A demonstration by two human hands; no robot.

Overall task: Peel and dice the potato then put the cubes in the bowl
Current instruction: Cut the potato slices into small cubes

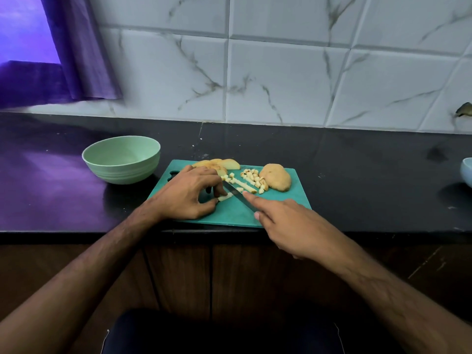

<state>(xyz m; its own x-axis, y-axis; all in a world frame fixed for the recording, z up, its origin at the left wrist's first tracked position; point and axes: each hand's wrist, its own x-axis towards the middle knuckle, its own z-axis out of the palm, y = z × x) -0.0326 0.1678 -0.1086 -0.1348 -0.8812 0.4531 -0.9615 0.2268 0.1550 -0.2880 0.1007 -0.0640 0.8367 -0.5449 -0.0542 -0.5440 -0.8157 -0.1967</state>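
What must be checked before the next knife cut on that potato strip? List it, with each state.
1. Left hand pinches the potato strip: ok.
2. Right hand grips the knife, forefinger along the blade: ok.
3. Left fingertips clear of the blade: cannot tell, they sit very close.
4. Cutting board flat on the counter: ok.
5. Green bowl beside the board, holding no cubes: ok.

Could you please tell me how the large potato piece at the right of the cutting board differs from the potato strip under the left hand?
The large potato piece is a rounded, uncut lump lying free; the potato strip is thin, flat and pale. Nothing touches the large potato piece, while the left hand pinches the potato strip beside the knife gripped by the right hand. Both lie on the cutting board.
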